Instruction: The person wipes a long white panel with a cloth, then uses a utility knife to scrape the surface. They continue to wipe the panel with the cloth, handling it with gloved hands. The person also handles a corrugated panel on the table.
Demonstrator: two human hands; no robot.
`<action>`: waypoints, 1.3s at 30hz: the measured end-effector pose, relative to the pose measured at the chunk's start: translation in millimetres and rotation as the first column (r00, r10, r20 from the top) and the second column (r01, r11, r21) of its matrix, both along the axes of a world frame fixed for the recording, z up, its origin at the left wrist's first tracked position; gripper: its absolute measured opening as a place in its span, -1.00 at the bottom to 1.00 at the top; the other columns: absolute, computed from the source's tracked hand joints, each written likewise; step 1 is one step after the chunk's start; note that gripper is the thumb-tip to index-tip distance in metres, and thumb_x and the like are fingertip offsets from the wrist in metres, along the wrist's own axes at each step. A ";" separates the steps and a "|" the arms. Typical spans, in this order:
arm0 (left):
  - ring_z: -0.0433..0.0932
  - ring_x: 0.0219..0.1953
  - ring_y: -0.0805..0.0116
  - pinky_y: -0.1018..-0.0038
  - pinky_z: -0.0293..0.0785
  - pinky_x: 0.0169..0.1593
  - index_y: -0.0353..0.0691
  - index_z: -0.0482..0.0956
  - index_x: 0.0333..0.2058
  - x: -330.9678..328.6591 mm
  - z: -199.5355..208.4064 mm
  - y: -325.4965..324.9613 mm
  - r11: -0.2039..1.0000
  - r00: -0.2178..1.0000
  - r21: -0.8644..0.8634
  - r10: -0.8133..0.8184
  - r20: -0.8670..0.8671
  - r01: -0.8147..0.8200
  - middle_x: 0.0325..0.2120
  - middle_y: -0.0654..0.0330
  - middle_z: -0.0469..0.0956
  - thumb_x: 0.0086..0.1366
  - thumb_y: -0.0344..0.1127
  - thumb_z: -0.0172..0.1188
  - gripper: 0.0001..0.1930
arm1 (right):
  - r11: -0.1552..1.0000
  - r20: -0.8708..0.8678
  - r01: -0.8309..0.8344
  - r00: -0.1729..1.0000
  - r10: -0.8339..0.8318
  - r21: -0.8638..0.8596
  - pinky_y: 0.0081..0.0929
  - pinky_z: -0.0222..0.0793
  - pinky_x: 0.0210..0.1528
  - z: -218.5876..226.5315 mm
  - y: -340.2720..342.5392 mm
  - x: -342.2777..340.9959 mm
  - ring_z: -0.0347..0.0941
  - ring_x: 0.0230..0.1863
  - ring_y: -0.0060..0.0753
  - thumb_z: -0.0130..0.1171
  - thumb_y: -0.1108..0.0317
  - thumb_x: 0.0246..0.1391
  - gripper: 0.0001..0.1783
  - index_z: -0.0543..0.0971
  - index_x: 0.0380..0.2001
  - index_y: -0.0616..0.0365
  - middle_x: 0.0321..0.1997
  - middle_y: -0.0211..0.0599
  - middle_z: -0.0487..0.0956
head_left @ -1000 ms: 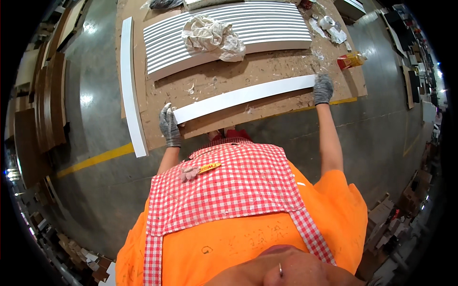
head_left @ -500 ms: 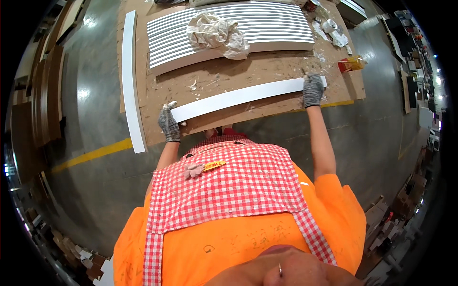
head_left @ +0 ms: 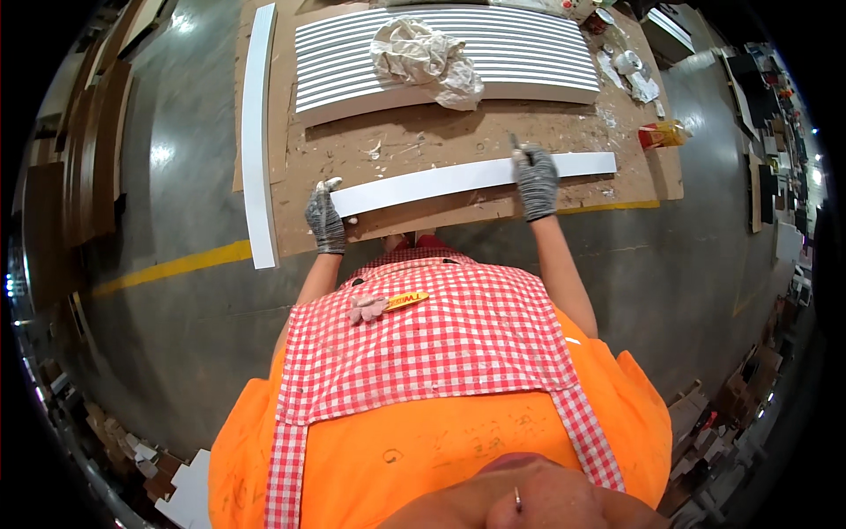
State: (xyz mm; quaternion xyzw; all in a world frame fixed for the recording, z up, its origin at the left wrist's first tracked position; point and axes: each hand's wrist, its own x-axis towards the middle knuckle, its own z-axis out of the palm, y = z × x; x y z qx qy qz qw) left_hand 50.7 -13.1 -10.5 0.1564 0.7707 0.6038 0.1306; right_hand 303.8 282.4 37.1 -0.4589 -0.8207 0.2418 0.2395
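Note:
A long white board [head_left: 419,183] lies crosswise on the near part of the cardboard-covered table. My left hand [head_left: 326,220], in a grey knit glove, is closed around its left end, with the thumb side at the top edge. Farther right, my right hand [head_left: 536,183], gloved alike, is over the board, short of its right end. Its fingers are closed on a thin grey tool [head_left: 515,140] that juts out past them; the tool is too small and blurred to name. Beyond the hands sits a row of white boards [head_left: 529,91], with a crumpled off-white cloth [head_left: 427,62] on top.
Another white board [head_left: 258,141] lies lengthwise along the table's [head_left: 397,145] left side, its near end overhanging. A red and yellow bottle [head_left: 663,134] rests at the right edge. Tape and scraps [head_left: 628,63] lie behind it. Brown panels [head_left: 84,150] stand at far left.
My right hand has slid left along the board, away from its right end, with the thin tool still in it. My left hand stays at the left end.

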 end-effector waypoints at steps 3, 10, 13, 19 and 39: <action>0.48 -0.37 0.50 0.51 0.41 -0.27 -0.31 0.59 -0.29 -1.3 8.7 1.1 0.997 0.991 -0.057 -0.056 -0.118 0.049 -0.38 0.22 0.60 0.40 -0.18 -0.18 -0.61 | 0.993 0.009 0.082 0.997 -0.081 -0.082 -0.36 0.40 -0.23 -11.2 15.4 16.6 0.51 -0.38 -0.15 0.20 0.33 -0.04 -0.81 0.60 -0.39 0.23 -0.42 -0.12 0.57; 0.53 -0.24 0.27 0.42 0.38 -0.09 -0.24 0.58 -0.27 -2.6 4.3 -0.3 0.998 0.999 -0.058 -0.022 -0.034 0.020 -0.32 0.13 0.58 0.38 -0.23 -0.28 -0.61 | 0.947 -0.156 0.044 0.983 -0.098 -0.318 -0.52 0.41 -0.21 -34.8 6.0 12.9 0.53 -0.36 -0.45 0.27 0.41 -0.09 -0.81 0.62 -0.36 0.26 -0.37 -0.21 0.64; 0.53 -0.24 0.24 0.42 0.38 -0.08 -0.23 0.58 -0.27 -1.5 7.0 1.9 0.991 0.994 -0.128 -0.054 -0.091 0.043 -0.32 0.13 0.58 0.38 -0.22 -0.29 -0.60 | 0.855 -0.170 0.101 0.962 -0.215 -0.509 -0.58 0.41 -0.26 -36.7 18.4 22.4 0.50 -0.39 -0.56 0.27 0.45 -0.08 -0.81 0.63 -0.35 0.29 -0.36 -0.25 0.64; 0.52 -0.22 0.24 0.42 0.37 -0.08 -0.22 0.58 -0.26 -0.5 8.0 2.4 0.991 0.989 -0.124 -0.068 -0.134 0.051 -0.31 0.13 0.57 0.38 -0.22 -0.29 -0.60 | 0.857 -0.265 -0.005 0.952 -0.154 -0.515 -0.59 0.41 -0.32 -29.7 -10.9 3.8 0.46 -0.44 -0.58 0.28 0.47 -0.08 -0.79 0.61 -0.32 0.30 -0.42 -0.30 0.61; 0.51 -0.25 0.24 0.40 0.37 -0.09 -0.26 0.58 -0.26 -2.1 5.6 -0.1 0.992 0.984 -0.120 -0.049 -0.169 0.029 -0.32 0.13 0.57 0.42 -0.15 -0.26 -0.58 | 0.983 -0.131 -0.030 0.991 0.006 -0.182 -0.45 0.40 -0.19 -15.7 -26.1 -12.5 0.50 -0.36 -0.31 0.25 0.43 -0.11 -0.82 0.60 -0.38 0.28 -0.39 -0.18 0.58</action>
